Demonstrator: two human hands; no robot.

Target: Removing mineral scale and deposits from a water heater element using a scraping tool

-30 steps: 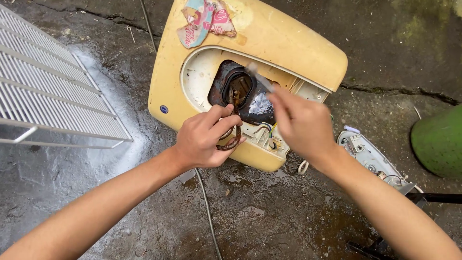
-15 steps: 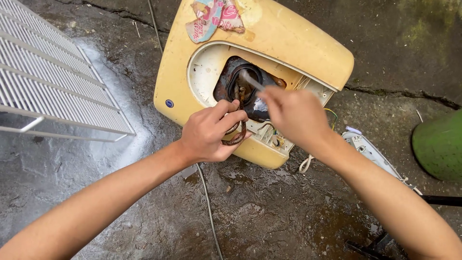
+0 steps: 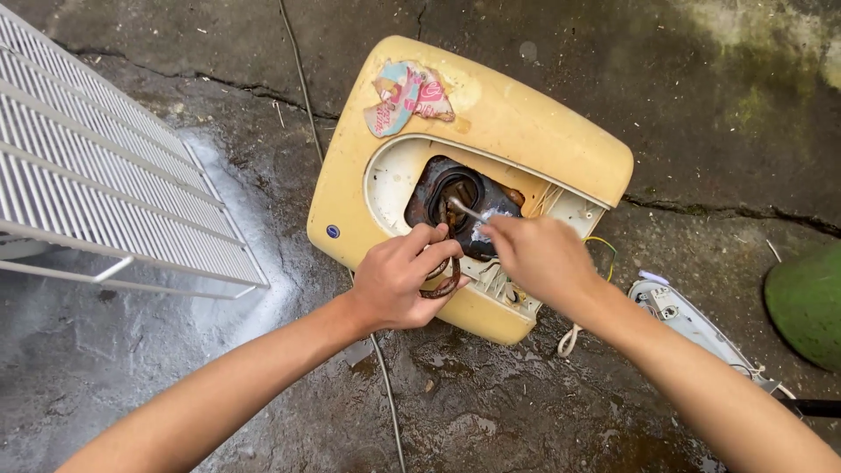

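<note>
Wet, cracked concrete floor (image 3: 219,385) is filling the view from the head camera, dark with damp and greenish toward the upper right. Lying across the left side is a white slatted grille (image 3: 105,193), its frame resting on the floor beside a pale wet patch. At centre, a yellow plastic housing (image 3: 526,123) is lying face up on the concrete, a torn colourful sticker (image 3: 407,95) peeling near its top edge. Inside its pale recess a rusty dark motor part (image 3: 451,197) is sitting exposed, with thin wires trailing out at the lower right.

Off to the right, a green rounded object (image 3: 806,307) is poking in at the frame edge, and a white plastic part (image 3: 692,320) is lying just beside the person's right forearm. A thin cable (image 3: 385,394) is running down the floor from under the housing.

Now the hands: the left hand (image 3: 399,280) is curled tight around a rusty ring-shaped piece (image 3: 445,282) at the housing's lower rim, fingers closed over it. The right hand (image 3: 539,254) is pinching a slim metal tool (image 3: 466,208), fingers closed on its handle, the tip pointing into the rusty motor part. The 2 hands are working just beside each other over the recess.
</note>
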